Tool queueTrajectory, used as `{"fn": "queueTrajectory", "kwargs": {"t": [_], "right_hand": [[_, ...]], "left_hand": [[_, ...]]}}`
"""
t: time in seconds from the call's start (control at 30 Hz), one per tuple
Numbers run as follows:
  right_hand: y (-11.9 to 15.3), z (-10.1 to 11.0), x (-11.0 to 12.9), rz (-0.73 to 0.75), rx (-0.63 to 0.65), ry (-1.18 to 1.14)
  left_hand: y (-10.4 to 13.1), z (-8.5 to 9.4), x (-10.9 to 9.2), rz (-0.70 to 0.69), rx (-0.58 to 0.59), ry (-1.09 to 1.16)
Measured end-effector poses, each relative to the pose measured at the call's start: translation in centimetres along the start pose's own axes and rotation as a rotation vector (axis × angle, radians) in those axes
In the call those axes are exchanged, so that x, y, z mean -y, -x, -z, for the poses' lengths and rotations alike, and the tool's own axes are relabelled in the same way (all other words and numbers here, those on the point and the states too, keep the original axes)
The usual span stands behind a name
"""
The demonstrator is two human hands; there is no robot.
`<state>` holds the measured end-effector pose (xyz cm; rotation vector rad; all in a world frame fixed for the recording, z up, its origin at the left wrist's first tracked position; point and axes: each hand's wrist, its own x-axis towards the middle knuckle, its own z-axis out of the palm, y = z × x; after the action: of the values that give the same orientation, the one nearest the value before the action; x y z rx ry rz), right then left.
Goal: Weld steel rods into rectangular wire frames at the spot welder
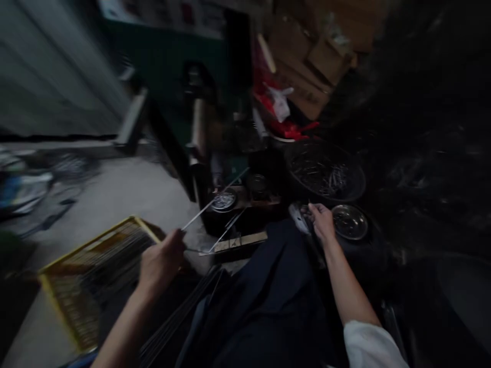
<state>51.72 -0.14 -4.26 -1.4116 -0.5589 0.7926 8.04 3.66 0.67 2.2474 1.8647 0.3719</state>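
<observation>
My left hand is closed round a thin bent metal rod. One straight length of it points up and right past a small round dish of little metal pieces. A second length angles off below. Over my right knee, the fingers of my right hand are pinched together. Whatever they hold is too small and blurred to name. A pale, blurred object lies just left of these fingertips. Close by on the right sits a shiny metal bowl with a few small pieces inside.
Ahead stands a dark machine with a wooden ledge below it. A yellow crate full of thin rods is at the left. A wide dark basin of metal pieces stands beyond my right hand, before cardboard boxes and a red bag.
</observation>
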Motion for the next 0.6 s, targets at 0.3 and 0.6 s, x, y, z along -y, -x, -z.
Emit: {"fn": "queueTrajectory", "kwargs": {"t": [0.3, 0.6], "right_hand": [[13.4, -25.1, -0.9, -0.285, 0.539, -0.282], [14.3, -27.4, -1.2, -0.267, 0.477, -0.376]], "left_hand": [[0.2, -0.3, 0.1, -0.02, -0.001, -0.137], [-0.7, -0.3, -0.7, 0.02, 0.011, -0.113]]}}
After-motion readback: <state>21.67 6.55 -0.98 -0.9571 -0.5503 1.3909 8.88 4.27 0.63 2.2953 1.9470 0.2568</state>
